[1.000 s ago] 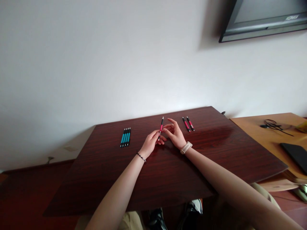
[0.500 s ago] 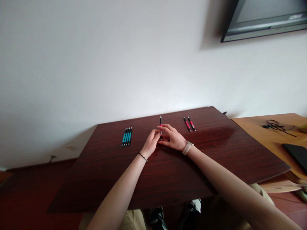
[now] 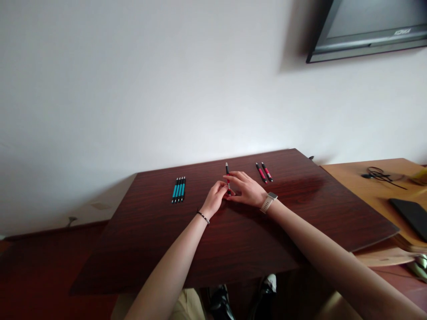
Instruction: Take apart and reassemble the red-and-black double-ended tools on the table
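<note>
Both hands meet around a red and black pen [image 3: 227, 168] over the middle of the dark wooden table [image 3: 213, 249]. The pen's tip points toward the wall. My left hand [image 3: 214, 198] pinches its near part with closed fingers. My right hand [image 3: 249, 190] has its fingers bent around the pen from the right, covering much of its red barrel. Left of the hands, several teal and black pens [image 3: 179, 190] lie side by side. Two more red and black pens, one [image 3: 261, 173] beside the other [image 3: 267, 172], lie to the right.
A white wall [image 3: 167, 89] rises behind the table. At upper right hangs a television [image 3: 367, 40]. On a lighter wooden desk [image 3: 353, 178] to the right are a black cable [image 3: 380, 174] and a flat black object [image 3: 408, 214]. Shoes [image 3: 220, 302] show below the table's front edge.
Both hands and the pen appear slightly further right, while the view itself has shifted a little. My right hand's fingers have closed in more around the pen.
</note>
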`<state>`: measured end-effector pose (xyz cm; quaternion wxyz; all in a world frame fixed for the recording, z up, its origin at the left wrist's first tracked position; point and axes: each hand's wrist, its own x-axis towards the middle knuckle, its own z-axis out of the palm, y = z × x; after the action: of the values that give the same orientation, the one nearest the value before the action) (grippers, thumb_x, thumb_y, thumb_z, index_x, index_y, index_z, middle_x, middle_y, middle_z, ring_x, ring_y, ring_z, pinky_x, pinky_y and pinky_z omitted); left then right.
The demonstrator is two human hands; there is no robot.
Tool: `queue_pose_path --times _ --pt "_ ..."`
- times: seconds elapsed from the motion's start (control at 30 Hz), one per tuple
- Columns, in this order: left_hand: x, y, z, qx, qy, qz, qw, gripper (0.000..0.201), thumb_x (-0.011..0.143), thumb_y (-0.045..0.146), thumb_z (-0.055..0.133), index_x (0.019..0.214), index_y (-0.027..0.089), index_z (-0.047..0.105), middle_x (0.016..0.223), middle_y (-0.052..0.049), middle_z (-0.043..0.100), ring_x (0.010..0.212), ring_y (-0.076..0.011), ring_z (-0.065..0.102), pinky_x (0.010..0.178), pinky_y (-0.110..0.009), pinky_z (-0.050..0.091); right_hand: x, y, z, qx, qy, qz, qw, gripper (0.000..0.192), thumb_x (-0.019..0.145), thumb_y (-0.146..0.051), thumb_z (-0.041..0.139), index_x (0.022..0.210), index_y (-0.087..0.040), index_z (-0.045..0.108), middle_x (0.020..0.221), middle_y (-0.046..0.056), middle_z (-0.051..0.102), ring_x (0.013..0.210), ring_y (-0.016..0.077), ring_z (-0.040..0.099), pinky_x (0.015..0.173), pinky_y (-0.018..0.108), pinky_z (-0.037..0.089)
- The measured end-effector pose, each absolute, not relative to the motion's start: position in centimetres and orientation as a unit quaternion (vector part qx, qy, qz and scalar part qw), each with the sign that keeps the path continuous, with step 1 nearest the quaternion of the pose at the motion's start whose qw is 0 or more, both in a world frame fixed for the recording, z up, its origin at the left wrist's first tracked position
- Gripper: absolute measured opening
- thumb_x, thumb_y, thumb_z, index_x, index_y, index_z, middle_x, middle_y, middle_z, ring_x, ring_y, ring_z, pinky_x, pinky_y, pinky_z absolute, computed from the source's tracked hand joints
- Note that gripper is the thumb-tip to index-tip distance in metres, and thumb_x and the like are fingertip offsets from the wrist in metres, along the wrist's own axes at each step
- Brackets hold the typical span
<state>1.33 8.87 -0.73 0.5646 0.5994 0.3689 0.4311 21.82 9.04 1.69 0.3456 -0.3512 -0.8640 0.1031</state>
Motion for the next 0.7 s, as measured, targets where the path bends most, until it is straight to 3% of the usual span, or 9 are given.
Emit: queue_pose_path --times 0.3,0.5,0.7 --pt "1.5 8.5 -1.2 0.679 0.367 0.375 0.514 0.033 0.106 0.047 0.053 0.115 0.017 0.063 0.092 -0.007 0.075 0.082 -0.0182 0.072 0.076 -0.030 0.054 27.4 10.2 2.2 -0.378 -0.884 0.091 0.259 0.079 0.087 -0.056 0.082 0.157 -0.032 0.055 0.147 0.013 0.061 0.135 0.0381 0.057 0.117 0.060 0.048" --pt "1.4 8.3 -1.0 0.711 0.365 0.358 0.482 0.029 0.105 0.045 0.054 0.115 0.020 0.065 0.094 -0.007 0.076 0.084 -0.0187 0.073 0.080 -0.031 0.055 33.1 13.2 2.4 -0.402 -0.899 0.069 0.162 0.082 0.084 -0.065 0.081 0.154 -0.029 0.060 0.143 0.015 0.066 0.131 0.0390 0.059 0.120 0.059 0.042" --pt "1.3 8.3 -1.0 0.726 0.362 0.357 0.464 0.029 0.105 0.045 0.054 0.114 0.020 0.066 0.094 -0.006 0.077 0.084 -0.0187 0.073 0.081 -0.031 0.055 35.7 15.6 2.5 -0.417 -0.903 0.048 0.089 0.078 0.082 -0.067 0.080 0.149 -0.029 0.066 0.141 0.015 0.068 0.134 0.0405 0.056 0.116 0.056 0.045"
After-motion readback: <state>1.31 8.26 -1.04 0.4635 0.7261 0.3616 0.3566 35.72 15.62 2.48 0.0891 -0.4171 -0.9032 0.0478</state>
